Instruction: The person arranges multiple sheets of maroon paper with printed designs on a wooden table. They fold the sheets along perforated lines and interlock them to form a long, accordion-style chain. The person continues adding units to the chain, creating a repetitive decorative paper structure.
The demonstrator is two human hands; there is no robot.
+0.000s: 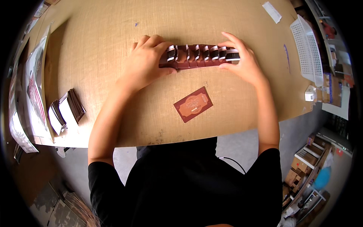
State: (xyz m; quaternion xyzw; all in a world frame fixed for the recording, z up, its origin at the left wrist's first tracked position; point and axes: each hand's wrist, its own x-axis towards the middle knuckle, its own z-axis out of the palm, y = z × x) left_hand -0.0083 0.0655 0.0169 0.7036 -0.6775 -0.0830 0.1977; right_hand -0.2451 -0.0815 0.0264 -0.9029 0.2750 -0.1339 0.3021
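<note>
A long, narrow dark red cardboard piece (200, 63) lies across the far middle of the table. Along its top runs a row of several curved flaps with pale edges and dark gaps between them. My left hand (145, 56) grips its left end, thumb along the near side and fingers over the far side. At the other end, my right hand (245, 62) pinches it between thumb and fingers, index finger raised. Nearer to me, a flat dark red and orange printed card (193, 104) lies tilted on the table, touched by neither hand.
Two stacks of dark-edged cards (72, 108) stand at the left, beside plastic-wrapped sheets (36, 90). A white perforated basket (308, 53) sits at the right edge, near a small white box (310, 93). A white paper strip (272, 12) lies at the far right of the wooden table (151, 109).
</note>
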